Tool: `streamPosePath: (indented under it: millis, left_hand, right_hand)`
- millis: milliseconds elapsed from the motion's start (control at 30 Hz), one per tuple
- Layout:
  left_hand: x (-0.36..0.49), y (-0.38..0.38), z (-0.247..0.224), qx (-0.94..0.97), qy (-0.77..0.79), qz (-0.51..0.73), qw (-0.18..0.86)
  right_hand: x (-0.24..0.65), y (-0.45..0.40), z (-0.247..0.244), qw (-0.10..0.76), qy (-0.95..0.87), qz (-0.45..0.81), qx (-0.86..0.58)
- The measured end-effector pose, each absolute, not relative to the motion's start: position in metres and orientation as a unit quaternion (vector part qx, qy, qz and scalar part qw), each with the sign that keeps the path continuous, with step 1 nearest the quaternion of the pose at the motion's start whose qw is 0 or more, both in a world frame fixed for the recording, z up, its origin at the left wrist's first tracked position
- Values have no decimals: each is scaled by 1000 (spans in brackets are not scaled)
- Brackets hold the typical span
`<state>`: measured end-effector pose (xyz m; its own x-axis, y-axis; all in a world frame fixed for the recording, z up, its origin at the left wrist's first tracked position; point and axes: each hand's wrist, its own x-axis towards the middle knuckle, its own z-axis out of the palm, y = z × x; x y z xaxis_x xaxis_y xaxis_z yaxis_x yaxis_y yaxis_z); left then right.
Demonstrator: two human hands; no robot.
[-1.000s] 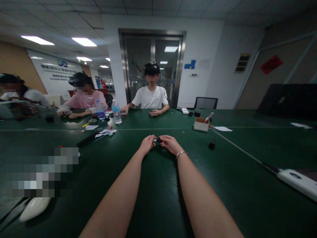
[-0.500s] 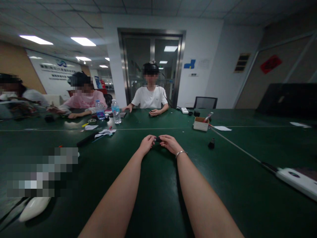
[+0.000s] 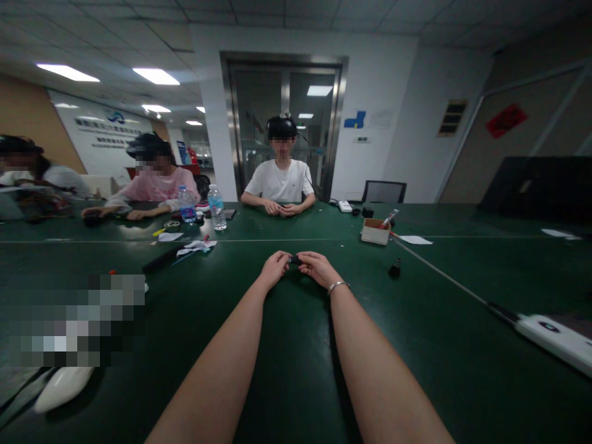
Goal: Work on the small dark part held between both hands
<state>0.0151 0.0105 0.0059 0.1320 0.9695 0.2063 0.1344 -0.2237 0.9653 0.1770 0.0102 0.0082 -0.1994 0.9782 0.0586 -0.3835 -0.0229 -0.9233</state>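
Observation:
A small dark object (image 3: pixel 294 260) is held between my two hands above the green table (image 3: pixel 296 345). My left hand (image 3: pixel 276 267) pinches its left end, where a lighter tip shows. Its right end sits in the fingers of my right hand (image 3: pixel 316 267), which has a silver bracelet at the wrist. The object is too small to identify. To the right of my hands stands a small black object (image 3: pixel 395 267). Beyond it is an open cardboard box (image 3: pixel 375 232) with a pen-like item in it.
Two water bottles (image 3: pixel 217 208) stand at the back left near paper scraps (image 3: pixel 197 246). A white power strip (image 3: pixel 555 336) and its cable lie on the right. At the left is a white object (image 3: pixel 67 387). Three people sit across the table.
My hands have hardly moved. The person opposite has brought both hands together. The person in pink has moved a hand left onto a dark object.

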Motion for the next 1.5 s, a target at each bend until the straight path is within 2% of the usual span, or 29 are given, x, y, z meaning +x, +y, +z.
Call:
streamPosePath:
  millis: [1500]
  left_hand:
    - [15,12,4,619,444,487,427]
  right_hand:
    - [177,11,8,535,-449,637,-326]
